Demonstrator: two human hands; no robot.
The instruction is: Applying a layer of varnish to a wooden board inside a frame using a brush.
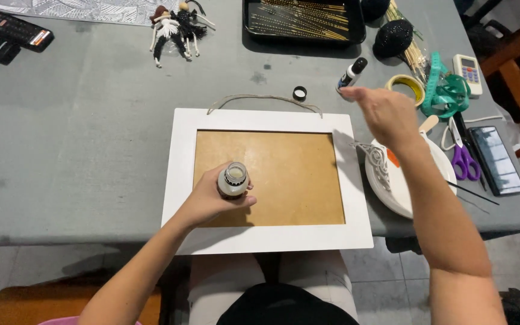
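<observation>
While the left hand [209, 201] grips an open glue bottle [233, 179] upright over the white frame [266, 180], the right hand [383, 114] reaches out.
Its loosely curled fingers hold nothing, hovering near a small capped bottle [351, 73]; a black cap [299, 92] lies beyond the frame's top edge.

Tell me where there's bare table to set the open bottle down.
Bare grey table lies left of the white frame, below the remotes, and between the figurines and the frame's cord. The right side is crowded: plate, scissors, phone, tape roll. Left hand holds the bottle.
</observation>
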